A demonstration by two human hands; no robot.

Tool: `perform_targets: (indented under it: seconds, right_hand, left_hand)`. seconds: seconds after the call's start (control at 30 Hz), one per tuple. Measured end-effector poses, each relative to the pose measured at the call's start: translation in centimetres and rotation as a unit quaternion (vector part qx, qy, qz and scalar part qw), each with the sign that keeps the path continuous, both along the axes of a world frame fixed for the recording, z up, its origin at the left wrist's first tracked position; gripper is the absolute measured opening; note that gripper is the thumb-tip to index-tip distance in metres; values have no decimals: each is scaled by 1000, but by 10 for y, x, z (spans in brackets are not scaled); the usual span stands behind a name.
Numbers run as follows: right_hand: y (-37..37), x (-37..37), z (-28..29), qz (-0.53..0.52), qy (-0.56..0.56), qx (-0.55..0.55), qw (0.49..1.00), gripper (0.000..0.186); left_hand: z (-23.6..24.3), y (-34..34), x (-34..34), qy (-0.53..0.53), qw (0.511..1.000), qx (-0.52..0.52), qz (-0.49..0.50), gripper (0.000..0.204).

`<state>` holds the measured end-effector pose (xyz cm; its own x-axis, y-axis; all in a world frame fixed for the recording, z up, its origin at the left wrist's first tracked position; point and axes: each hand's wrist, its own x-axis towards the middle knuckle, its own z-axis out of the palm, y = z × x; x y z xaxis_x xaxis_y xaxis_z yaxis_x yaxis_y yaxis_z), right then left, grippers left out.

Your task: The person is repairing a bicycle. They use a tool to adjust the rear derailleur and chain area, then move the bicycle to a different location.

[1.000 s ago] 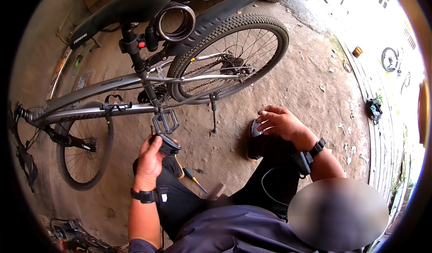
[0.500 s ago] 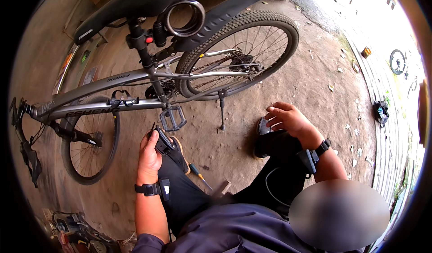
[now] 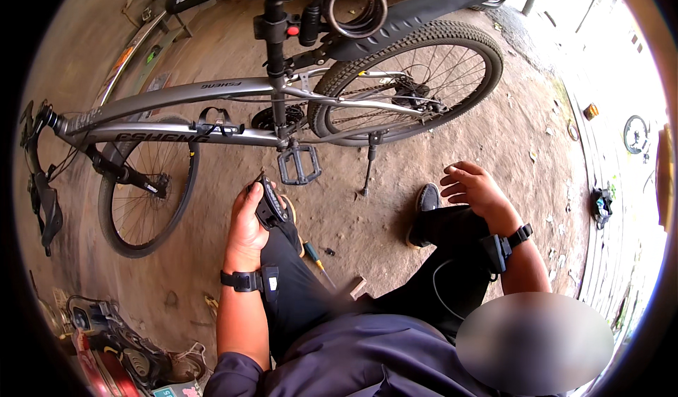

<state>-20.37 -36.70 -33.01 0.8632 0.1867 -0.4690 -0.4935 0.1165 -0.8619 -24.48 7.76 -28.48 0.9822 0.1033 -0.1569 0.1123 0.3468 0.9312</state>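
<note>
My left hand is closed round a dark, flat, elongated object with a ridged or studded edge; its exact kind does not show. It lies over my left knee, just below the bicycle's black platform pedal. Nothing is in my right hand, which hovers above my right shoe with the fingers apart and slightly bent. In front of me a grey bicycle stands on its kickstand, handlebar to the left and rear wheel to the right.
On the ground between my legs lies a screwdriver with a blue and yellow handle, near a small block. Assorted gear and tools are piled at the lower left. A dark bag and planks are along the right.
The view has shifted, so the bicycle sits further right and higher. My left hand keeps the dark object, tilted a little more upright. My right hand stays raised and empty.
</note>
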Motion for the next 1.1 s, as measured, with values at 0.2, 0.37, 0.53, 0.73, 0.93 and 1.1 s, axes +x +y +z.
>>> perform_targets:
  seconds: [0.2,0.37,0.53,0.73,0.93,1.1]
  right_hand:
    - [5,1,-10,-9,23,-7,1000,27]
    - [5,0,-15,-19,21,-7,1000,26]
    - [11,-1,-13,-21,30,-13,999,25]
    - [11,-2,-15,-18,28,-18,999,27]
    - [12,-3,-12,-21,29,-22,999,27]
    - [12,-3,-12,-20,29,-22,999,26]
  left_hand:
    - [-1,9,-6,0,1000,-13,8,36]
    - [0,13,-7,2,999,-32,-3,36]
    - [0,19,-11,4,999,-40,-2,36]
    - [1,19,-13,-2,999,-43,-2,36]
    - [-1,20,-12,-4,999,-39,1,36]
    - [-3,21,-12,-5,999,-33,-1,36]
